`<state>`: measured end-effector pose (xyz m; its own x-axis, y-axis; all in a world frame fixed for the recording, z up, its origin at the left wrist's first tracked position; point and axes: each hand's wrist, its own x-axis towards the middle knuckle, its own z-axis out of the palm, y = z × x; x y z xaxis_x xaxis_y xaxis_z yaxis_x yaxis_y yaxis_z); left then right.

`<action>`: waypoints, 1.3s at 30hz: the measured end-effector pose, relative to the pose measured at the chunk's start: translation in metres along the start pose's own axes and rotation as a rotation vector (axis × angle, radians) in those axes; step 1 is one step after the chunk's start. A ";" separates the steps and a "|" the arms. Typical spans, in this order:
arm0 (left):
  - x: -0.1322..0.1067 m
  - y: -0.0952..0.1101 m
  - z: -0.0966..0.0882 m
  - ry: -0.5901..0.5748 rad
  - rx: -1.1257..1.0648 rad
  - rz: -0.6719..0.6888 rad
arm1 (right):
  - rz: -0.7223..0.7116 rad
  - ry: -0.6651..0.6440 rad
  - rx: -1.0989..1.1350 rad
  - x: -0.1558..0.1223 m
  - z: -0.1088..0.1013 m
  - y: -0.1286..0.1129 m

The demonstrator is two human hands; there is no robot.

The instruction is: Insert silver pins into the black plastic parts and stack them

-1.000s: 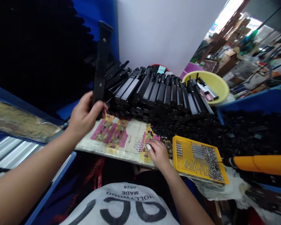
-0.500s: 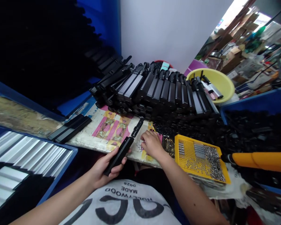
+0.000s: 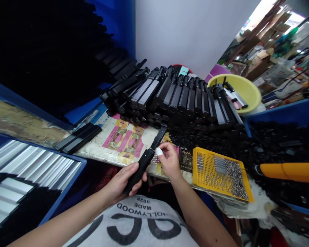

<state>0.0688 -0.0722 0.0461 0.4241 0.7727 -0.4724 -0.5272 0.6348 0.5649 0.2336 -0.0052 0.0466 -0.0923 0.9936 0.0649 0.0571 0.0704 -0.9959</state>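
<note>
My left hand [image 3: 125,180] is wrapped round a long black bar-shaped piece [image 3: 145,163], which slants up and away from me. A narrower jointed black arm [image 3: 160,134] extends from its far end. My right hand [image 3: 169,162], its thumb covered in white, pinches close to the joint between bar and arm. Whatever lies between those fingertips is too small to make out. Just under the right hand, small shiny metal pieces [image 3: 155,159] lie on the worktop [image 3: 110,156]. Two similar black bars [image 3: 79,137] rest at the worktop's left.
A large stack of black and grey bars [image 3: 180,96] rises behind the worktop. To the right is a yellow tray [image 3: 195,171] of small metal pins, with an orange-handled tool [image 3: 285,172] beside it. Blue crates [image 3: 74,175] flank me; a yellow basin [image 3: 256,97] stands at back right.
My right hand has lifted from the small metal pieces to the bar's joint, fingertips now pinched. My left hand has brought the bar slightly to the right.
</note>
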 end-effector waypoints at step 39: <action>-0.039 0.129 -0.132 1.065 1.987 0.597 | 0.205 -0.019 -0.050 -0.027 -0.011 0.014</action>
<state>-0.1127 -0.0215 0.0480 -0.1883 0.9502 0.2482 0.9779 0.1580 0.1370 0.2480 -0.0305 0.0318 -0.0921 0.9858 -0.1406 0.1259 -0.1285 -0.9837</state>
